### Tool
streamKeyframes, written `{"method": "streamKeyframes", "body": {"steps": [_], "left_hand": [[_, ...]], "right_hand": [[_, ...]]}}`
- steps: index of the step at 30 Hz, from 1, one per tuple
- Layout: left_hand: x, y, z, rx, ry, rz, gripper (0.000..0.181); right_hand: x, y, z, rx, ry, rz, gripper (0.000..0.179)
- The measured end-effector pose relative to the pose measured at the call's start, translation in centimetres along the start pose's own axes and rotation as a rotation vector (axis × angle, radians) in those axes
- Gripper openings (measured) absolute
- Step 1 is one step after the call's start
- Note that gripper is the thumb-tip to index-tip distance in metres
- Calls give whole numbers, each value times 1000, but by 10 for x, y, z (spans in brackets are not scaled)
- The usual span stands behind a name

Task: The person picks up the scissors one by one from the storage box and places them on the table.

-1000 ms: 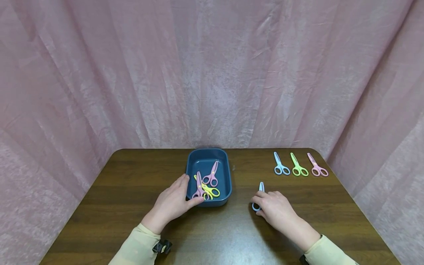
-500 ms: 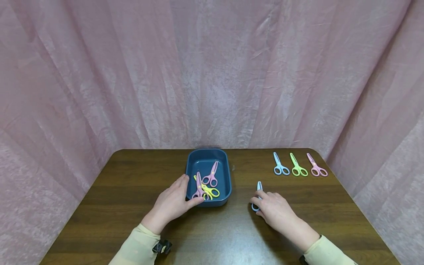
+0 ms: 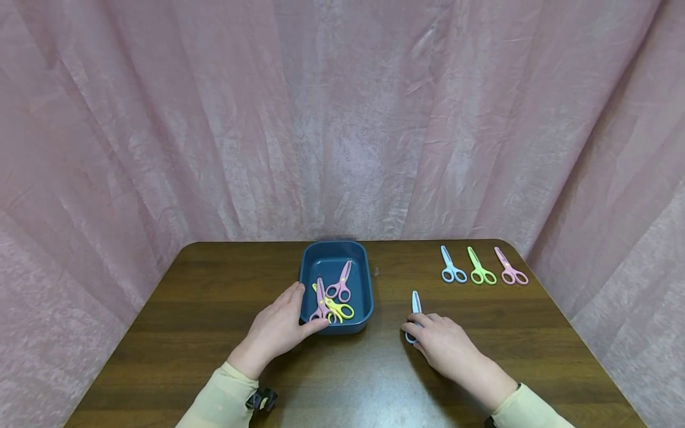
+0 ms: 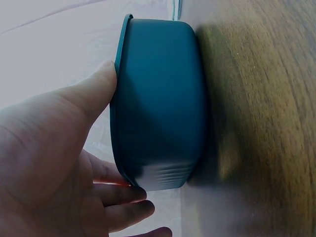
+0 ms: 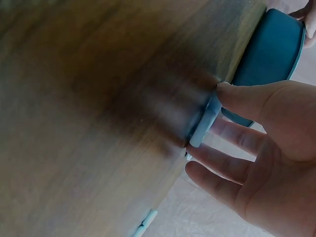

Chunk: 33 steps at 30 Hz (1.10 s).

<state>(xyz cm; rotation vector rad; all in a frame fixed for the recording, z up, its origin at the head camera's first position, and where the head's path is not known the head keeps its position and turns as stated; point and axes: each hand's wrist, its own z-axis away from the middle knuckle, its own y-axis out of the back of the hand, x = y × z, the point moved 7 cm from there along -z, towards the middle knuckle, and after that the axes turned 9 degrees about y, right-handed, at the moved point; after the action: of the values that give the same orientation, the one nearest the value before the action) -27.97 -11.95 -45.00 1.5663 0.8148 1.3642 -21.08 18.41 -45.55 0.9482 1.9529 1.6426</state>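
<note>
My right hand [image 3: 441, 345] holds a pair of light blue scissors [image 3: 416, 303] low at the tabletop, blades pointing away from me. In the right wrist view, the thumb and fingers pinch the blue scissors' handle [image 5: 206, 122] from opposite sides. My left hand [image 3: 275, 327] rests at the near left corner of a dark blue bin [image 3: 365, 267]. Its thumb touches the near rim and its extended fingers lie along the left side. Inside the bin are two pairs of pink scissors [image 3: 344, 279], one partly over yellow scissors [image 3: 342, 310].
At the back right of the wooden table [image 3: 225, 285], blue scissors [image 3: 450, 265], green scissors [image 3: 478, 267] and pink scissors [image 3: 507, 267] lie in a row, handles toward me. A pink curtain [image 3: 342, 131] hangs behind the table and along both sides.
The blue scissors in my right hand have shifted slightly left and turned a little, the fingers moving with them. My left hand and the bin have stayed in place.
</note>
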Motion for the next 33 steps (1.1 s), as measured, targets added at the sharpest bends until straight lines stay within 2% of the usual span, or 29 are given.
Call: {"method": "streamKeyframes", "body": {"steps": [7,14,23,27,33], "left_hand": [[0,-1,0,-5,5,3,107],[1,0,0,-2,3,1,106],[0,1,0,2,4,4,107],[0,1,0,5,0,5,107],[1,0,0,5,-5,3,106]], "right_hand": [[-5,4,4,5,-27,14,37],[-13,8,10,-4,-120,40,44],[-16,9,23,-41,-213,-28,54],[-12,7,29,-75,-214,-73,56],[-9,6,35,-89,-172,-82,58]]}}
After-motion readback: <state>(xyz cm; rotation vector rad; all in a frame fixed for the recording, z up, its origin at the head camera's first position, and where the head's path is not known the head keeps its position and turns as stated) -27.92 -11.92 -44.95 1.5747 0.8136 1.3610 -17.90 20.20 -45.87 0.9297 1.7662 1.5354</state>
